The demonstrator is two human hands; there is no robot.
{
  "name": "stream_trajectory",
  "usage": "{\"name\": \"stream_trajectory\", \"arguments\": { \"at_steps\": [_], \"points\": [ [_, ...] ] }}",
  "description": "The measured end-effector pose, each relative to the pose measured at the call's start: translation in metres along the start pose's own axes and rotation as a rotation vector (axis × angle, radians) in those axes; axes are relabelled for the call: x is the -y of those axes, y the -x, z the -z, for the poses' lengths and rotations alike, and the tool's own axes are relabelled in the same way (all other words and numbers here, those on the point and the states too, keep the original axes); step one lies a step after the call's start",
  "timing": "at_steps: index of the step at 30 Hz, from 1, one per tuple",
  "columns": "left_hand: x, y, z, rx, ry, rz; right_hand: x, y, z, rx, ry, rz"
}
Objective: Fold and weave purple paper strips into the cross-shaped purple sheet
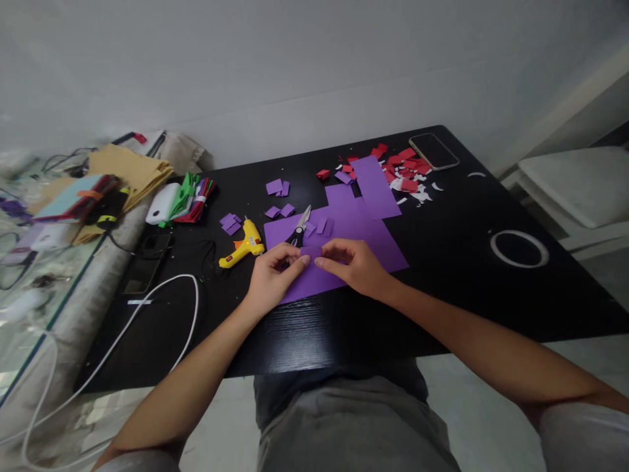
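Between both hands is a small purple paper piece (311, 252), pinched at its two ends. My left hand (275, 270) grips its left end with thumb and fingers, and my right hand (354, 263) grips the right end. Below them lies a large purple paper sheet (383, 246) on the black table. Scissors (301, 229) rest on the sheet just beyond my left hand, their blades pointing away. A few small purple pieces (324, 227) lie beside the scissors. Left of my left hand is a yellow glue gun (246, 242).
Small purple pieces (279, 187) sit in groups behind the glue gun. A purple strip (376, 187) and red paper scraps (407, 167) lie farther back, near a phone (434, 151). At right is a white ring (519, 249); at left, a white cable (189, 314) and a dark phone (146, 262).
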State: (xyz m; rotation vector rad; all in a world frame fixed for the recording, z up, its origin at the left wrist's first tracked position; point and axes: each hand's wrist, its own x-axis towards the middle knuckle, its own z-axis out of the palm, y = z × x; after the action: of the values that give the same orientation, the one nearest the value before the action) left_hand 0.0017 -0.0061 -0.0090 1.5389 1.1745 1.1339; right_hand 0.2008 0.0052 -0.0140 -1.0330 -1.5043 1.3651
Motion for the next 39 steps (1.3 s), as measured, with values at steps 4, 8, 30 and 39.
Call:
{"name": "stream_trajectory", "arguments": {
  "at_steps": [4,8,30,39],
  "points": [
    [0.000,0.000,0.001,0.019,-0.025,-0.012,-0.001,-0.001,0.001,-0.004,0.031,0.000],
    [-0.001,0.000,0.002,0.046,-0.008,0.046,0.000,-0.001,0.002,-0.025,0.048,0.007],
    [-0.001,-0.007,0.012,-0.059,-0.130,0.012,0.003,-0.004,0.005,-0.063,-0.105,-0.107],
    [-0.005,-0.002,0.006,0.058,0.104,0.101,0.001,-0.001,0.001,-0.051,-0.007,-0.032]
  ]
}}
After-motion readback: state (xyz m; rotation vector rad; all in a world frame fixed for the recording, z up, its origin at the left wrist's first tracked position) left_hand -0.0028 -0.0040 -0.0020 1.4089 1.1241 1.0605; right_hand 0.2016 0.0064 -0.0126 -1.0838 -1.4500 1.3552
